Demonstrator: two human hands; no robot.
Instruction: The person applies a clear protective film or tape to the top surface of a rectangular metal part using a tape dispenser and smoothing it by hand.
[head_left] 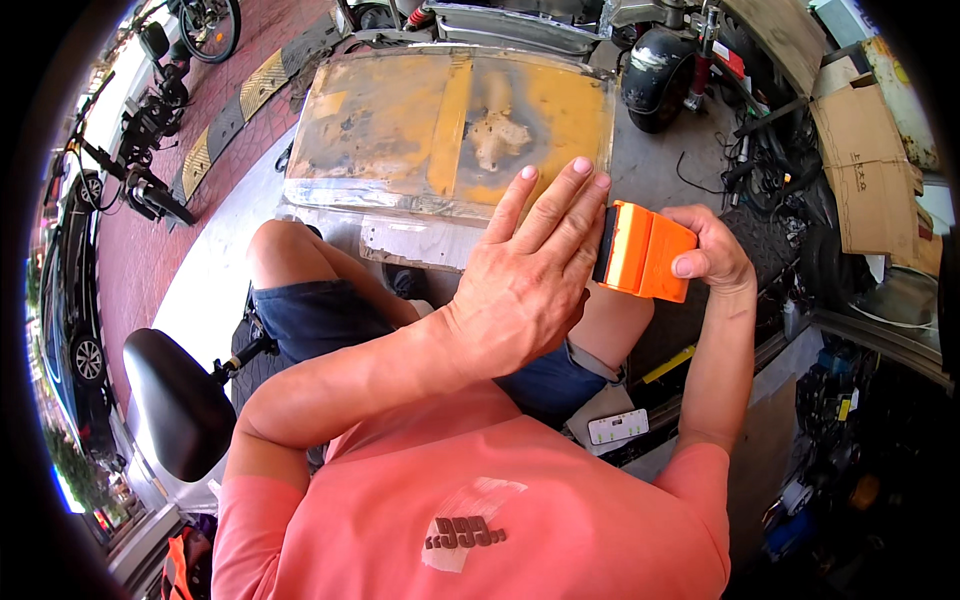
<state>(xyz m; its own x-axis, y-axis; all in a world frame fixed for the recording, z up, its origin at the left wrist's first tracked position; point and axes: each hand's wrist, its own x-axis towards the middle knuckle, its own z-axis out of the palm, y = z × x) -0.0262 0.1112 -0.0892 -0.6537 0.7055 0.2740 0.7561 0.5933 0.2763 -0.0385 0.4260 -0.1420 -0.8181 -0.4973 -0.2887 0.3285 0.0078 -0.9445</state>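
Note:
My right hand (pixel 722 252) grips a bright orange, boxy plastic piece (pixel 655 255) by its right end, the thumb lying on its top. A black strip (pixel 603 245) runs along the piece's left side; I cannot make out what the piece is for. My left hand (pixel 540 250) is stretched out, fingers long and nearly together, its back toward me. Its edge comes up close to the black strip; whether they touch I cannot tell. Both hands are over my lap, at the near right corner of a low, tape-covered box (pixel 395 125) with worn yellow and brown patches.
A white, phone-sized device (pixel 618 427) lies by my right thigh. Black cables (pixel 745 165) and a cardboard sheet (pixel 868 175) are at the right. A dark round motorbike part (pixel 658 75) stands behind the box. At the left are a black seat (pixel 180 405) and a parked bike (pixel 150 150).

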